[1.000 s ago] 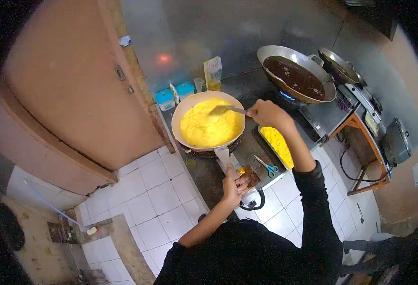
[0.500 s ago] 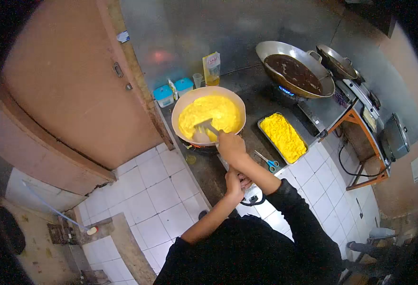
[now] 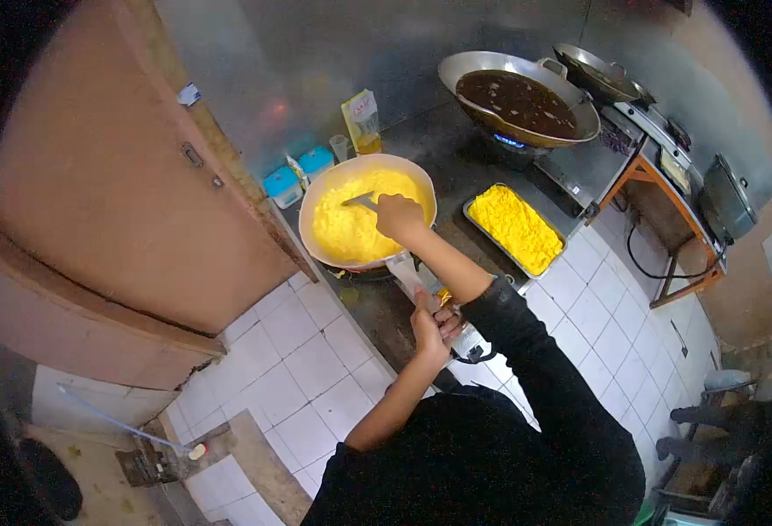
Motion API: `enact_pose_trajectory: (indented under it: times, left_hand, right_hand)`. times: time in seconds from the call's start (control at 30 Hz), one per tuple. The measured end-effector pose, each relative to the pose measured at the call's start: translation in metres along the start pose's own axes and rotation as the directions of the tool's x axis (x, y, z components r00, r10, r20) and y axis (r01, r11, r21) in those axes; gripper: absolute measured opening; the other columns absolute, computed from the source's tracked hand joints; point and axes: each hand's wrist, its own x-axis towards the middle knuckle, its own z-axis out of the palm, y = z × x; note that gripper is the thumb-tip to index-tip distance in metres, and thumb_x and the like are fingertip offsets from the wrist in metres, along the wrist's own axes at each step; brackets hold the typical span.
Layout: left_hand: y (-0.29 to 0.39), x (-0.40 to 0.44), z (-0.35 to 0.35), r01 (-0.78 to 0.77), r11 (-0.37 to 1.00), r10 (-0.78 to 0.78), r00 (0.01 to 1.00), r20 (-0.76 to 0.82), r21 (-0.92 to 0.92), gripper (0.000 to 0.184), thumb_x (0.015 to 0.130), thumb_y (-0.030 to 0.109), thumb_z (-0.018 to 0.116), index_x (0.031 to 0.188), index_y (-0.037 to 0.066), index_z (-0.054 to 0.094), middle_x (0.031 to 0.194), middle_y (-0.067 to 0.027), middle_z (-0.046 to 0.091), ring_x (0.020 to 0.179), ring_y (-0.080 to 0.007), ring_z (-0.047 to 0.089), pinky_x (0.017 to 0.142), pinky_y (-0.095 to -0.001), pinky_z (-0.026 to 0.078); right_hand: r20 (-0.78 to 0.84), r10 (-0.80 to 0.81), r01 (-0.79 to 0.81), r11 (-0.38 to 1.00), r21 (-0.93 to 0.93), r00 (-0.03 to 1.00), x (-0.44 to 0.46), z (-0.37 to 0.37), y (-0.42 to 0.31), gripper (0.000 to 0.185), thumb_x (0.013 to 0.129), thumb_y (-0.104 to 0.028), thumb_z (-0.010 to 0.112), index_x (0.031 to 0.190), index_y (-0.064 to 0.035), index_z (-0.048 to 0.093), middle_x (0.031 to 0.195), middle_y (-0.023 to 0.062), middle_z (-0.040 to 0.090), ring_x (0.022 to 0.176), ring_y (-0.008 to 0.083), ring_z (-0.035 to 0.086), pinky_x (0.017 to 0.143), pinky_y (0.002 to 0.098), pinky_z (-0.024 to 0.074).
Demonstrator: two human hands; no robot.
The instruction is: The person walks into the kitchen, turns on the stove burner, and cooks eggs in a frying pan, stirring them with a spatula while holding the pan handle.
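My left hand (image 3: 430,326) is wrapped round the handle (image 3: 405,272) of a wide frying pan with a cream inner wall (image 3: 308,230). In the pan lies soft, bright yellow food that looks like scrambled egg (image 3: 347,230). Above the pan's near right part, my right hand (image 3: 401,219) is closed on a spatula (image 3: 362,200). The spatula's grey blade reaches into the egg near the middle of the pan, its lower edge partly hidden. My right forearm crosses over the counter, to the right of the pan handle.
Right of the pan stands a metal tray (image 3: 477,217) of yellow egg (image 3: 517,230). A large wok (image 3: 589,123) of dark liquid sits over a lit blue flame (image 3: 508,141). Blue-lidded containers (image 3: 316,161) and an oil pouch (image 3: 365,123) stand behind the pan. Another wok (image 3: 601,77) is farther right.
My right hand and the spatula have moved from the pan's near side toward its middle, away from my left hand. More of the pan handle now shows. The whole view has shifted slightly.
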Motion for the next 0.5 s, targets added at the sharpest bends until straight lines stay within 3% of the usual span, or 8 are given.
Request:
enact_pose_trajectory:
  times: [0.07, 0.13, 0.27, 0.3, 0.33, 0.4, 0.5]
  left_hand:
    - [0.001, 0.002, -0.001, 0.002, 1.0, -0.002, 1.0, 0.025, -0.002, 0.039, 0.086, 0.055, 0.038, 0.081, 0.016, 0.039, 0.048, 0.0056, 0.026, 0.032, -0.0079, 0.023, 0.033, -0.0234, 0.021]
    - [0.001, 0.002, -0.001, 0.006, 1.0, -0.006, 1.0, 0.027, 0.008, 0.038, 0.086, 0.055, 0.037, 0.081, 0.017, 0.039, 0.048, 0.0056, 0.026, 0.033, -0.0077, 0.023, 0.033, -0.0232, 0.021]
    - [0.002, -0.005, 0.002, -0.008, 0.999, 0.006, 0.997, 0.073, 0.038, 0.035, 0.086, 0.053, 0.039, 0.084, 0.019, 0.04, 0.051, 0.0067, 0.028, 0.036, -0.0067, 0.023, 0.037, -0.022, 0.02]
    - [0.002, -0.006, 0.003, -0.016, 0.999, 0.014, 0.998, 0.063, 0.036, 0.035, 0.086, 0.053, 0.04, 0.084, 0.019, 0.04, 0.051, 0.0067, 0.028, 0.036, -0.0068, 0.023, 0.036, -0.0221, 0.02]
    - [0.002, -0.005, 0.002, -0.014, 0.999, 0.012, 0.998, 0.062, 0.04, 0.035, 0.086, 0.053, 0.04, 0.084, 0.019, 0.04, 0.051, 0.0067, 0.028, 0.036, -0.0068, 0.023, 0.036, -0.0221, 0.02]
    - [0.001, -0.004, 0.001, -0.035, 0.999, 0.033, 0.995, 0.091, 0.017, 0.035, 0.086, 0.053, 0.041, 0.084, 0.018, 0.041, 0.05, 0.0068, 0.027, 0.035, -0.007, 0.022, 0.036, -0.0224, 0.02]
    - [0.0, 0.0, -0.001, -0.014, 1.0, 0.015, 0.998, 0.061, -0.018, 0.035, 0.086, 0.053, 0.042, 0.083, 0.017, 0.042, 0.049, 0.0067, 0.026, 0.035, -0.0067, 0.023, 0.035, -0.0225, 0.02]
  right_hand:
    - [-0.016, -0.039, 0.039, 0.999, -0.01, 0.999, -0.012, -0.025, 0.007, 0.023, 0.076, -0.016, 0.051, 0.094, -0.0053, 0.061, 0.094, 0.017, 0.062, 0.087, 0.0318, 0.062, 0.072, 0.0405, 0.0498]
    - [0.131, -0.033, 0.048, 0.992, -0.117, 0.991, -0.023, -0.071, 0.009, 0.026, 0.076, -0.018, 0.051, 0.096, -0.0054, 0.061, 0.095, 0.0171, 0.062, 0.088, 0.0302, 0.062, 0.073, 0.0406, 0.0495]
    - [0.108, -0.016, 0.038, 0.978, -0.206, 0.994, -0.054, -0.126, 0.015, 0.026, 0.075, -0.021, 0.051, 0.093, -0.0053, 0.062, 0.093, 0.016, 0.063, 0.086, 0.0289, 0.062, 0.072, 0.041, 0.0499]
    - [0.147, -0.072, 0.108, 0.961, -0.254, 0.986, -0.062, -0.134, 0.016, 0.026, 0.074, -0.021, 0.052, 0.092, -0.0055, 0.063, 0.092, 0.0156, 0.064, 0.084, 0.0291, 0.063, 0.07, 0.041, 0.0502]
    - [0.189, -0.126, 0.179, 0.938, -0.298, 0.974, -0.069, -0.136, 0.018, 0.026, 0.074, -0.022, 0.052, 0.09, -0.0057, 0.064, 0.091, 0.0151, 0.064, 0.083, 0.0292, 0.063, 0.069, 0.041, 0.0505]
    - [0.192, -0.115, 0.175, 0.926, -0.334, 0.975, -0.07, -0.114, 0.028, 0.025, 0.073, -0.021, 0.053, 0.087, -0.0045, 0.065, 0.088, 0.0159, 0.064, 0.081, 0.0293, 0.064, 0.067, 0.0407, 0.0511]
    - [0.098, -0.134, 0.158, 0.936, -0.313, 0.986, -0.07, -0.086, 0.036, 0.023, 0.075, -0.017, 0.051, 0.087, -0.002, 0.064, 0.087, 0.0185, 0.064, 0.079, 0.0312, 0.064, 0.065, 0.0395, 0.0516]
